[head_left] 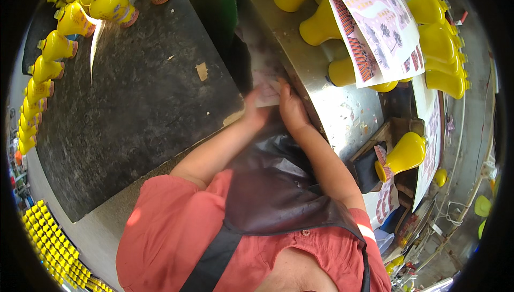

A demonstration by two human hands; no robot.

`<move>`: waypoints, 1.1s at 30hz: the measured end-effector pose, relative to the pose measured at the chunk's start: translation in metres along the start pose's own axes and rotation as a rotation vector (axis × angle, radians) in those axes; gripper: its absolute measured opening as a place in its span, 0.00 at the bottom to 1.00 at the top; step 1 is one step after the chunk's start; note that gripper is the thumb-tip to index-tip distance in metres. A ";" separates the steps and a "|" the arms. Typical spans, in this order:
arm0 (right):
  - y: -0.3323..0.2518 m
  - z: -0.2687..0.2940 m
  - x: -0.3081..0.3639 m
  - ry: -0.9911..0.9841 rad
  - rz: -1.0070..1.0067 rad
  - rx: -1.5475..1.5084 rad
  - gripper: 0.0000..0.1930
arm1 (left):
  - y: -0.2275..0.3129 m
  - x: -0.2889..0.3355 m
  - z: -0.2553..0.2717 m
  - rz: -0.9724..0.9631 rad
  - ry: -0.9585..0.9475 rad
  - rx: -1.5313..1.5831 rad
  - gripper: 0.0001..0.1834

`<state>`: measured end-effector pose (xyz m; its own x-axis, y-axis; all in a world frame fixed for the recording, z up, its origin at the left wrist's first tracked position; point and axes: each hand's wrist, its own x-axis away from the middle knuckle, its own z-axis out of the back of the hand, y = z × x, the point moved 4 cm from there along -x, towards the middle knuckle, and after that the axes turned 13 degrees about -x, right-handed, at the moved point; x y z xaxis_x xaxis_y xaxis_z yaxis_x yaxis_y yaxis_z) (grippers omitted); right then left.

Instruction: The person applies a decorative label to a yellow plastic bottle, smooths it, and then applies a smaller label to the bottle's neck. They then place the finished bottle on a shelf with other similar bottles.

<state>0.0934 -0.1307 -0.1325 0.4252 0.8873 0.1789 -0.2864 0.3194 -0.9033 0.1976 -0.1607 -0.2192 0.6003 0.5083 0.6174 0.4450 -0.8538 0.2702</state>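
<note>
Both my hands reach into the gap between a dark board-topped table (144,88) and a metal worktop (342,115). A pale sheet with a faint pinkish print (266,85) lies between them, partly hidden in shadow. My left hand (256,111) is smeared by motion at the sheet's left edge, so its fingers cannot be made out. My right hand (292,107) is closed at the sheet's right edge, thumb up and fingers mostly hidden. To the right, a yellow vase (405,154) lies tilted, a patterned band round its narrow end.
Printed pattern sheets (377,24) overhang several yellow vases (318,24) on the metal worktop. More yellow vases (110,2) line the dark table's far and left edges. Many small yellow pieces (53,244) stand in rows at lower left. Cables (452,211) hang at right.
</note>
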 end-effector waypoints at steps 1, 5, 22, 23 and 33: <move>-0.007 -0.002 0.000 -0.059 0.068 0.112 0.25 | 0.000 -0.001 0.002 0.004 -0.007 -0.015 0.23; -0.033 -0.010 0.005 -0.288 0.229 0.561 0.31 | -0.005 -0.012 0.015 0.023 0.022 0.019 0.28; 0.012 -0.029 0.020 -0.289 0.606 1.090 0.10 | -0.017 -0.033 0.034 0.015 -0.129 0.101 0.30; 0.014 -0.030 0.019 -0.321 0.546 1.105 0.12 | -0.016 -0.033 0.034 0.011 -0.138 0.080 0.29; 0.001 -0.020 0.020 -0.295 0.391 0.845 0.18 | -0.020 -0.035 0.037 0.011 -0.132 0.099 0.27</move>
<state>0.1184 -0.1196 -0.1379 -0.0299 0.9922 0.1207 -0.9317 0.0161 -0.3629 0.1924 -0.1573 -0.2732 0.6848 0.5145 0.5160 0.4973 -0.8476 0.1852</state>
